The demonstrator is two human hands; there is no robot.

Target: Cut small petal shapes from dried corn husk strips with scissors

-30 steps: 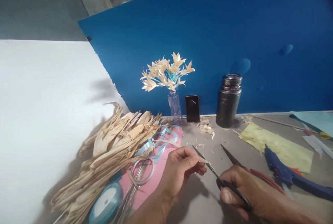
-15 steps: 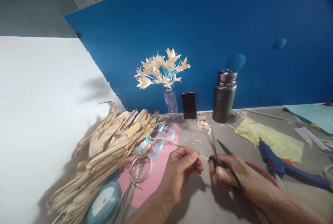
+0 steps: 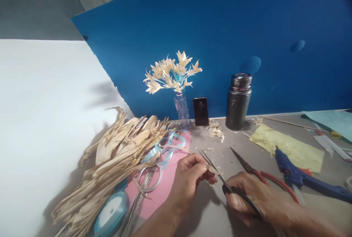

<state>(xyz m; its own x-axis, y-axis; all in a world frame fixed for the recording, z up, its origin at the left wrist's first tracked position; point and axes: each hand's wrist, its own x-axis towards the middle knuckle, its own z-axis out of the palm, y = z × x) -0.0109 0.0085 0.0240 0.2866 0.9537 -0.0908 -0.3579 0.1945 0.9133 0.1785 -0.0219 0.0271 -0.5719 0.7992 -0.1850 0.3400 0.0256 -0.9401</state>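
Note:
My left hand [image 3: 192, 172], at the middle of the table, pinches a small pale strip of dried corn husk [image 3: 212, 171] between thumb and fingers. From the right, my right hand [image 3: 247, 196] grips a pair of black-handled scissors [image 3: 224, 182]. Their blades point up and left, lying across the husk strip close to my left fingertips. Whether the blades are fully closed is hard to make out. Husk trimmings [image 3: 216, 130] lie beyond my hands. A bundle of dried corn husks [image 3: 123, 156] is spread out on the left.
Pale husk flowers [image 3: 170, 72] stand in a clear bottle [image 3: 181, 110] by a phone [image 3: 200, 111] and a dark flask [image 3: 238, 105]. Red-handled scissors [image 3: 260, 174], a blue glue gun [image 3: 308, 178] and yellow paper [image 3: 288, 149] lie right; pink paper [image 3: 154, 200] and a ribbon roll [image 3: 112, 211] left.
The scissors have swung left, from pointing upward to lying across the husk strip. My right hand has turned and shifted slightly right and down, uncovering more of the red-handled scissors.

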